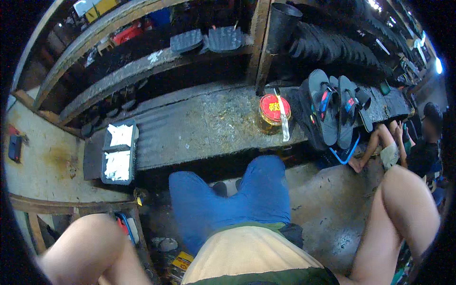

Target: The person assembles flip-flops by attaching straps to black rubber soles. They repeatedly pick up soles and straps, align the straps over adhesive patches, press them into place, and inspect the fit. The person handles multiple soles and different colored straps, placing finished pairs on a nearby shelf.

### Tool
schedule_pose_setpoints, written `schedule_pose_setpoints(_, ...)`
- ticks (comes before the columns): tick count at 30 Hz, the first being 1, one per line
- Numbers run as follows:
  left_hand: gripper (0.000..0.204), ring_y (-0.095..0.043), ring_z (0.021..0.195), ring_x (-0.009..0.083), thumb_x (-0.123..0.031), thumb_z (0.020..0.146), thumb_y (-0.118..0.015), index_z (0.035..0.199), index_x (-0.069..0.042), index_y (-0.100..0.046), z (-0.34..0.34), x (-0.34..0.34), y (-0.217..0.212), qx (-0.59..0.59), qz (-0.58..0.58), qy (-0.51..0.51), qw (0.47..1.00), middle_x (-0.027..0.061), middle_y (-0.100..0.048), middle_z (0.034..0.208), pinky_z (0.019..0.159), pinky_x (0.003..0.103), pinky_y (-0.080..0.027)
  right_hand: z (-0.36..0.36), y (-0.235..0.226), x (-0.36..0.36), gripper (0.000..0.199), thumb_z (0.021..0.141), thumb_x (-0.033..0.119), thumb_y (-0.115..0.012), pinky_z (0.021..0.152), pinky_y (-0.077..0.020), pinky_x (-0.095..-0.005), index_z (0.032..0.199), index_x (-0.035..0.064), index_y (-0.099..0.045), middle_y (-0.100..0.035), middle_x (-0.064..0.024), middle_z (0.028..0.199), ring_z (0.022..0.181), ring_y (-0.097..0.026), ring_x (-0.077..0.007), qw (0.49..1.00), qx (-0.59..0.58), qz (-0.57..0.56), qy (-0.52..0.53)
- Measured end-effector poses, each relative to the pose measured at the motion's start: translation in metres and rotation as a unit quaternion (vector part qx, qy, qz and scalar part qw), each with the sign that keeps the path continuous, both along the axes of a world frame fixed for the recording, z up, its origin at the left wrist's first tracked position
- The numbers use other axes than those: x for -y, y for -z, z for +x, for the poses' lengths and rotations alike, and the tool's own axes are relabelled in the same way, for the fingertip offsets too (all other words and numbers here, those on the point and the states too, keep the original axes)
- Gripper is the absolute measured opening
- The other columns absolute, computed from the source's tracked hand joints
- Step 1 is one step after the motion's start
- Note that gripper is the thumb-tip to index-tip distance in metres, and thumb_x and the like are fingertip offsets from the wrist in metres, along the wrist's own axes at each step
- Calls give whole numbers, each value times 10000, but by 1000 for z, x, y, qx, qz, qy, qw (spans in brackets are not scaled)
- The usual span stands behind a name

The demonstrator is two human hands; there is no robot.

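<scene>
Your hands: out of frame, finger state indeterminable. Upper centre: bumping the jar (pixel 269 115) could dislodge the white tool (pixel 284 118).

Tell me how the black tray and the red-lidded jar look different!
The black tray is rectangular; the red-lidded jar is round. The tray is open, showing white pieces; the jar looks covered by its lid. The tray sits left; the jar, farther right. Both rest on the bench.

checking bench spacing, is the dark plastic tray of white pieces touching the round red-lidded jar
Apart: the head view shows a wide stretch of dark bench between the tray and the jar.
</scene>
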State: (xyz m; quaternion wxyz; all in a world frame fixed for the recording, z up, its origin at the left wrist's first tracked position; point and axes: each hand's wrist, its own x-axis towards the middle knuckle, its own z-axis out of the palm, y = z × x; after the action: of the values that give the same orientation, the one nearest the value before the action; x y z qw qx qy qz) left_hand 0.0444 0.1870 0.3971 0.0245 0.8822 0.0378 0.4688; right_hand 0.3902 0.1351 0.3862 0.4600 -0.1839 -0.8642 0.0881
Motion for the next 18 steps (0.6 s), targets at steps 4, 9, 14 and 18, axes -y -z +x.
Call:
schedule_pose_setpoints(4,294,-710,1062,237,-135,978,-581,1148,45,-739,16,22,0,-146,43,-60,987,169,-730,1192,943,370,-563,-33,21,-27,514,996,300,-544,1086,-434,-463,1381,-38,-508,-523,-197,1409,1237,-565,-329,999,47,-6,-14)
schedule_pose_setpoints(9,300,-709,1061,239,-146,981,-578,1148,45,-738,19,30,-5,-156,55,-77,983,172,-729,1190,942,372,-563,-63,14,-28,504,995,296,-544,1069,-439,-459,1370,-38,-514,-529,-194,1387,1217,-569,-326,998,59,-5,-21)
schedule_pose_setpoints(14,305,-708,1061,242,-157,984,-575,1147,44,-737,19,38,-8,-166,57,-77,981,175,-728,1188,941,375,-562,-61,18,-26,494,993,292,-544,1052,-443,-455,1360,-38,-520,-534,-191,1365,1198,-572,-322,998,56,0,-23)
schedule_pose_setpoints(18,310,-707,1061,244,-165,986,-572,1147,43,-736,25,41,-6,-167,60,-83,981,177,-727,1186,940,377,-562,-56,21,-22,486,992,288,-544,1039,-447,-452,1351,-38,-525,-539,-188,1347,1182,-575,-320,998,57,10,-28)
